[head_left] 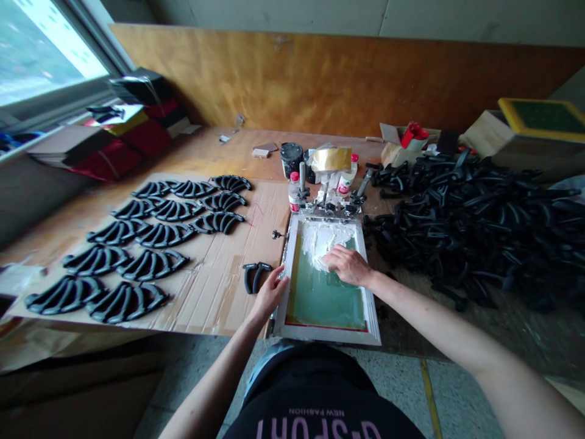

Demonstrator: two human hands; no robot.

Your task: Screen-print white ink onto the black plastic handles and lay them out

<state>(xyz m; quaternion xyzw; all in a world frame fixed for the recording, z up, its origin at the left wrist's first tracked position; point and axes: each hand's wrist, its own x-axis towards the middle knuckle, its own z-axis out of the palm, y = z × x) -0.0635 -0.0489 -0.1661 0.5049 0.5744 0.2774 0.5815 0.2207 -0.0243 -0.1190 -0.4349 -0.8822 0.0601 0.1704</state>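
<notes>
Head view: on the brown wooden counter (208,148), a rectangular green screen (325,305) with a silver-grey frame (329,335) is laid flat, partly covered by white paste (313,244). The left hand (273,289), loosely opened, is placed at its left edge; whether anything is gripped by the curled right hand (350,266) cannot be told.

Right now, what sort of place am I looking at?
Probably a screen-printing workshop: a framed green screen smeared with white paste, rows of black curved parts on cardboard, and a heap of black parts.
</notes>
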